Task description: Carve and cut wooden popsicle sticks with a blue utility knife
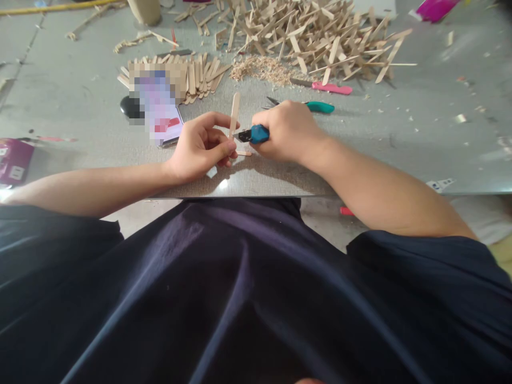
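Note:
Between the thumb and fingers of my left hand (pixel 206 141) a wooden craft stick (pixel 234 111) stands nearly upright. My right hand (pixel 286 130) is closed around a blue utility knife (pixel 260 134), its blade pointing left, close to the stick's lower part. Whether the blade touches the wood I cannot tell. Below the blade, a short piece of stick (pixel 244 153) shows near my left fingertips. Just beyond my right hand lies a teal-handled tool (pixel 321 107) with pointed metal jaws, partly hidden by the hand.
A large heap of craft sticks (pixel 312 32) covers the back of the table, with wood shavings (pixel 262 70) before it. A pink-handled knife (pixel 332 88) lies nearby. Left are laid-out sticks (pixel 198 77), a phone (pixel 164 114) and a black rounded object (pixel 131 107). The table edge (pixel 240 196) is near my body.

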`<state>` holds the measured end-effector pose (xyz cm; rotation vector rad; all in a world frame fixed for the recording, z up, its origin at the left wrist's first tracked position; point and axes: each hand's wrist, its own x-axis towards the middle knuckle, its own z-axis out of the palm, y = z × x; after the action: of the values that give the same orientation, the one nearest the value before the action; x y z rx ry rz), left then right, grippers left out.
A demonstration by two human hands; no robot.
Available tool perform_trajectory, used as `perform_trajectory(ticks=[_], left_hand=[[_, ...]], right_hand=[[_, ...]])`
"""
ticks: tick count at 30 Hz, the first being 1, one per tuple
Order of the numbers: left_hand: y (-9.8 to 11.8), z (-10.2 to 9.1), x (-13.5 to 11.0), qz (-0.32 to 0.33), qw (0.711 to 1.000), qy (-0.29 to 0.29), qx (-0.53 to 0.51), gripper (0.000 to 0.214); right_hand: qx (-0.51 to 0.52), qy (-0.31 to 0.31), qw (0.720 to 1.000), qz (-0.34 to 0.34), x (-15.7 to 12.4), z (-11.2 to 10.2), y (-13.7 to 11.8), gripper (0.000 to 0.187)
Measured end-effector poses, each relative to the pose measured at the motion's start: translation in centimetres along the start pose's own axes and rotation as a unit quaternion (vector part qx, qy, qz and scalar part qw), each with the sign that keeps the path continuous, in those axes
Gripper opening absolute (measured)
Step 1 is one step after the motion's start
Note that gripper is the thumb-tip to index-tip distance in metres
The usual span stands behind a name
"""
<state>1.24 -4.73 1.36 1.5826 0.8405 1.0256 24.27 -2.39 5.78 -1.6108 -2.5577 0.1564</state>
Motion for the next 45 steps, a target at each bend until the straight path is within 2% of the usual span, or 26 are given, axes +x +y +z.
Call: perform_trajectory(ticks=[10,19,29,37,45], left_hand=[[-0.1,-0.1,0.0,0.019,0.999,0.012,0.027,0.029],[-0.5,0.2,-0.4,0.058,0.998,0.002,0.014,0.025],[-0.6,0.5,-1.3,0.104,0.988,0.014,0.117,0.033],[-0.8,0.3,-1.0,0.058,0.994,-0.008,0.092,0.035],[1.3,0.9,-0.7,-0.051,0.997,0.021,0.055,0.036]], right_hand=[[0.017,-0.016,1.0,-0.007,-0.1,-0.3,0.0,0.01],[0.078,-0.073,0.994,-0.029,-0.4,-0.8,-0.4,0.025],[0.035,-0.085,0.996,-0.004,-0.3,-0.3,-1.1,0.022],[0.018,-0.063,0.998,0.017,-0.6,-0.3,-1.4,0.016],[0.004,0.008,0.999,0.04,-0.6,0.2,-0.8,0.025]])
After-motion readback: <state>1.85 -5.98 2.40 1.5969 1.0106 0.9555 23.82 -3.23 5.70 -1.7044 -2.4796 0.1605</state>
